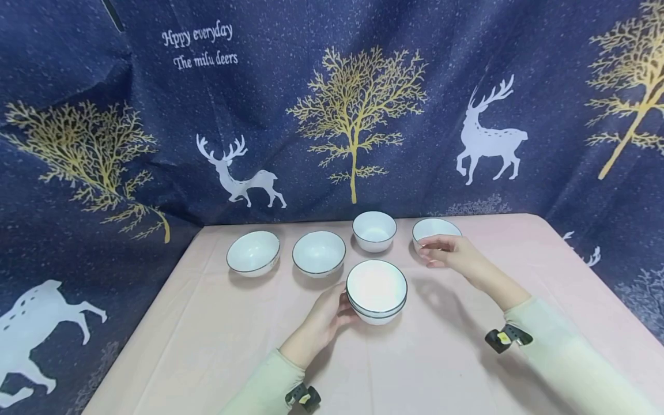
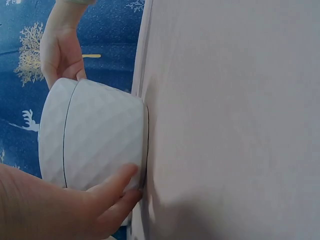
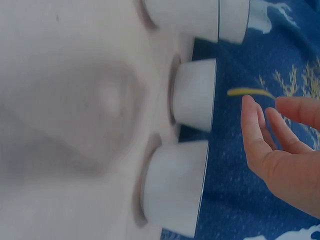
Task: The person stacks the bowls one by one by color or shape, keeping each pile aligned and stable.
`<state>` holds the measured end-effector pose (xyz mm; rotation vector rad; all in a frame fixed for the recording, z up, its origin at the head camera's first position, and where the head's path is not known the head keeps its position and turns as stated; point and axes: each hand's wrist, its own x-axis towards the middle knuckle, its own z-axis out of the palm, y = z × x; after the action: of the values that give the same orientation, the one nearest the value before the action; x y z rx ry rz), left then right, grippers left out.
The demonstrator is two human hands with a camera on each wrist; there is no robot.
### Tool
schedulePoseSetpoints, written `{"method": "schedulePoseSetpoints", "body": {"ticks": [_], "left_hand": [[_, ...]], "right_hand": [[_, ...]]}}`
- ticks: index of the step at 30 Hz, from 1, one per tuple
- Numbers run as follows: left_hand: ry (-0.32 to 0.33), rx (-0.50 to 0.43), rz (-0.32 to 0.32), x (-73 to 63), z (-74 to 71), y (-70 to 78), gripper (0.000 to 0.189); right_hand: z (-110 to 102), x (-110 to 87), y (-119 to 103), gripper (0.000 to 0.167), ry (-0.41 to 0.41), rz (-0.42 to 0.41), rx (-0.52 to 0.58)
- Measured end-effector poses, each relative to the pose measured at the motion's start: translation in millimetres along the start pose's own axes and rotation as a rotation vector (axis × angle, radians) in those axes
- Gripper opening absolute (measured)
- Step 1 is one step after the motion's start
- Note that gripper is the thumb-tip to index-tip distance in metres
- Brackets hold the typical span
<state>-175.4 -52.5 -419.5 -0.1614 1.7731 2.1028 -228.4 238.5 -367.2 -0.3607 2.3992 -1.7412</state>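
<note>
Two white bowls with dark rims, one nested in the other, form a stack (image 1: 377, 288) near the middle of the pink table. My left hand (image 1: 327, 314) holds the stack from its left side, and in the left wrist view its fingers (image 2: 112, 187) lie against the faceted wall low down. At the far right stands a single white bowl (image 1: 436, 226), partly covered in the head view by my right hand (image 1: 453, 256). The right wrist view shows that hand apart from the bowls, its fingers (image 3: 254, 132) loosely bent and holding nothing.
Three more white bowls stand along the back: one at the left (image 1: 253, 253), another beside it (image 1: 319, 253), and a smaller-looking one (image 1: 374, 230) behind the stack. A dark blue cloth (image 1: 311, 34) with deer and trees hangs behind the table (image 1: 233, 323).
</note>
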Motion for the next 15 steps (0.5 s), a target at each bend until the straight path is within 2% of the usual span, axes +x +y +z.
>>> {"method": "schedulePoseSetpoints", "body": {"ticks": [6, 10, 15], "left_hand": [[-0.020, 0.065, 0.047, -1.9, 3.3, -1.0, 0.054], [-0.016, 0.071, 0.073, -2.5, 5.5, -0.7, 0.055], [0.001, 0.071, 0.110, -3.0, 7.9, 0.5, 0.054]], "right_hand": [[-15.5, 2.7, 5.1, 0.041, 0.069, -0.064, 0.028], [-24.8, 5.2, 10.1, 0.041, 0.112, -0.102, 0.030], [-34.8, 10.7, 16.5, 0.042, 0.155, -0.152, 0.105]]}}
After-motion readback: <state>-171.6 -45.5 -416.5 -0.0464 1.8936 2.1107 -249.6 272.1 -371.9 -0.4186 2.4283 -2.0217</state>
